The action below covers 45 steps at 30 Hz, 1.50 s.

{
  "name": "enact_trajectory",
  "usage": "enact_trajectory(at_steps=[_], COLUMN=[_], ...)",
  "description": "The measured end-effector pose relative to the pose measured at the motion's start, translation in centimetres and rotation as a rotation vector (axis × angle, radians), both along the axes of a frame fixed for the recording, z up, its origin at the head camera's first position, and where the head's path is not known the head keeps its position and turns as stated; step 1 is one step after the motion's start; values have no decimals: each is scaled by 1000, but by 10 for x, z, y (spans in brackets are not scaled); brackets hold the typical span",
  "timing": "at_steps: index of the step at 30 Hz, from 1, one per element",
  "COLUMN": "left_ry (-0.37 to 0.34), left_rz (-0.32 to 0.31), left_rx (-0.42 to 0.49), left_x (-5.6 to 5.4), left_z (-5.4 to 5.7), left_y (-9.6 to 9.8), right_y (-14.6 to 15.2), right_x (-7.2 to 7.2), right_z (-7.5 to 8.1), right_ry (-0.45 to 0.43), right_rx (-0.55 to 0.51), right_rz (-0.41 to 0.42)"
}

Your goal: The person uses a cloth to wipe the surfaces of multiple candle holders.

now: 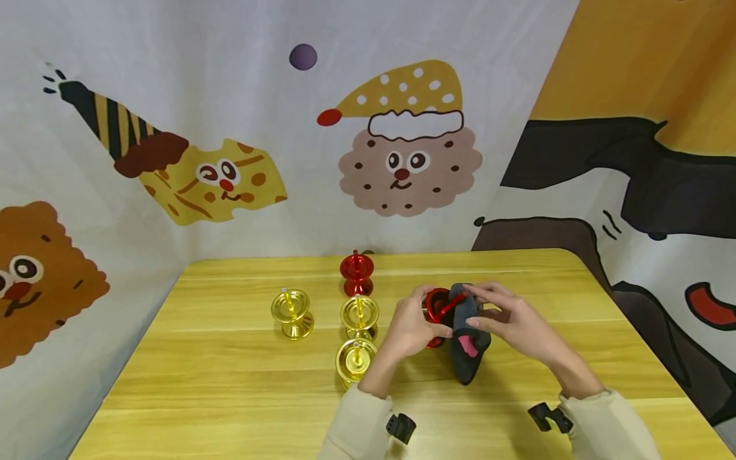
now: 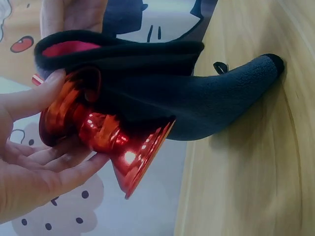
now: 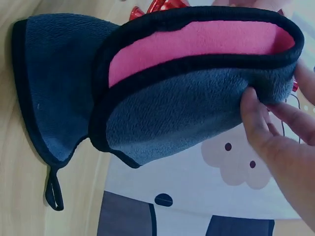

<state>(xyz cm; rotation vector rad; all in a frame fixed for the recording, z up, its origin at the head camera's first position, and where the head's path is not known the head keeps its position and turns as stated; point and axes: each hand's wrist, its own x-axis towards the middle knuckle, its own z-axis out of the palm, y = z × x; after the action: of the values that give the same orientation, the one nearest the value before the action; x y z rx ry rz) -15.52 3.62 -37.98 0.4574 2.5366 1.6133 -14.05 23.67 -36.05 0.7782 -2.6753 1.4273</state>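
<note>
My left hand (image 1: 409,327) grips a shiny red metal candle holder (image 2: 123,147), a shallow cup on a stem with a flared foot. In the left wrist view it is tilted, thumb near the cup and fingers under the stem. Against it lies a dark blue-grey plush cleaning mitt (image 3: 167,105) with black edging, pink lining and a hanging loop. My right hand (image 1: 512,319) pinches the mitt near its upper end, thumb on one side and fingers on the other. The mitt's lower end hangs toward the table, and in the head view it partly covers the holder.
Left of my hands, another red candle holder (image 1: 357,275) stands at the table's back edge. Gold candle holders stand in front of it (image 1: 360,315), nearer to me (image 1: 355,363) by my left forearm, and farther left (image 1: 290,310). Behind the wooden table (image 1: 218,396) hangs a cartoon-printed cloth (image 1: 241,76).
</note>
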Motion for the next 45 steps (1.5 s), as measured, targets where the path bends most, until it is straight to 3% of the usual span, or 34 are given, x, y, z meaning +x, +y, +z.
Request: enact_trajectory(at_steps=[7,12,26,38,45], left_ry=[-9,-15,-21,80,97], left_rz=[-52,-84,-123,-169,-189], left_rx=[-48,-57,-44,-89,-95], left_x=[3,3,4,2,1], left_z=[1,2,-2,-1,-1], left_y=[-3,-4,-3,-6,-7], right_y=[-7,-11,-13,-13,-5], right_x=[-1,0,-3,-2,-2], right_z=[-7,-11,-18,-16,-12], right_ry=[135,151,18,-76,-94], right_rx=[85,83,-47,-119,-163], right_rz=[-13,-41,-26,-70,-69])
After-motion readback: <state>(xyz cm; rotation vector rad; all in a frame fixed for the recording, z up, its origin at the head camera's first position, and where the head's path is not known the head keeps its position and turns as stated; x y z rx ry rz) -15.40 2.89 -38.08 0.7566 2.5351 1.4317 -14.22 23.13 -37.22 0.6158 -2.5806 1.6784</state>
